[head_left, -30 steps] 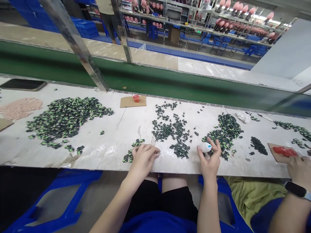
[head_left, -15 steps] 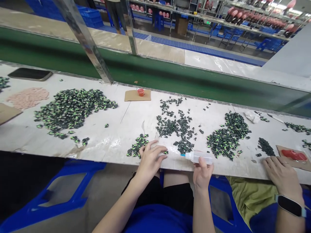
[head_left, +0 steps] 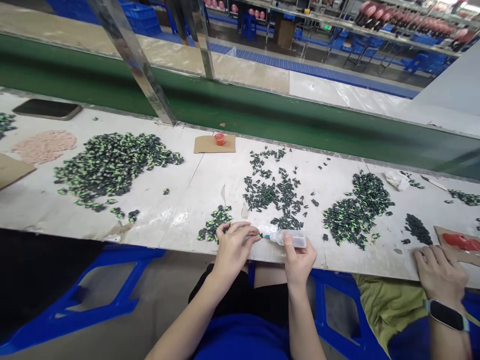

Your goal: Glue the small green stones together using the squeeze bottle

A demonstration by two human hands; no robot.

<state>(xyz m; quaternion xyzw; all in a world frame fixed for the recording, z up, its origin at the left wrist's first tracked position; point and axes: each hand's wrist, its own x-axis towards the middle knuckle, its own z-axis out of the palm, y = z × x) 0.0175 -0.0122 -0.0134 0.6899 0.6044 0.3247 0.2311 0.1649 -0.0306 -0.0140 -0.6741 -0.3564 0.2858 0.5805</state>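
Note:
My left hand [head_left: 235, 246] is closed in a pinch on a small dark green piece [head_left: 261, 235] that pokes out past its fingertips. In my right hand [head_left: 299, 257] lies a clear plastic squeeze bottle [head_left: 289, 238], held level, its blue needle tip pointing left at the small piece. The tip reaches the piece or stops just short; I cannot tell which. Beside my left hand is a small pile of dark pieces with light green marks [head_left: 217, 220]. Loose plain dark pieces [head_left: 262, 195] lie scattered beyond my hands.
A large pile of green-marked pieces [head_left: 116, 162] and a pink heap [head_left: 45, 145] lie left. A red cup [head_left: 219, 139] stands on cardboard [head_left: 204, 144] at the back. Rightward are another pile [head_left: 348, 220] and a co-worker's hand [head_left: 440, 270]. A phone [head_left: 47, 108] rests far left.
My right hand has moved left with the squeeze bottle, bringing its blue tip up to the piece in my left hand. The left hand keeps its pinch.

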